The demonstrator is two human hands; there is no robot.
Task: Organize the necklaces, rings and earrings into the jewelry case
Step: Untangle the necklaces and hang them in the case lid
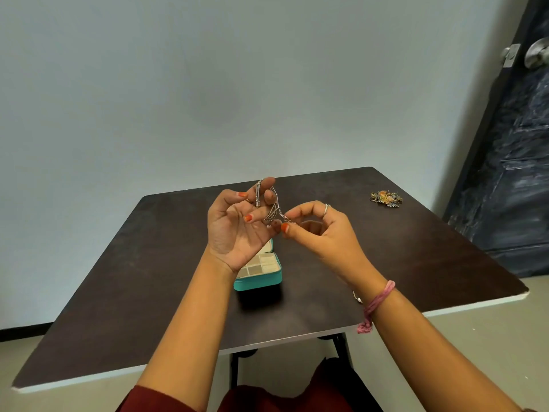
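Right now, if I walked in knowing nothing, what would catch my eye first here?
First, the two hands raised over the middle of the dark table: the left hand has a silver necklace looped over its fingers, and the right hand pinches the chain's end. Just beneath them sits an open teal jewelry case with pale compartments. Far off toward the table's right corner lies a small pile of colourful jewelry.

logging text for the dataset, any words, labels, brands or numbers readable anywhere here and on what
None can be read. The teal jewelry case shows no label or brand, the silver necklace and the heap of jewelry bear no visible text, and the table is plain.
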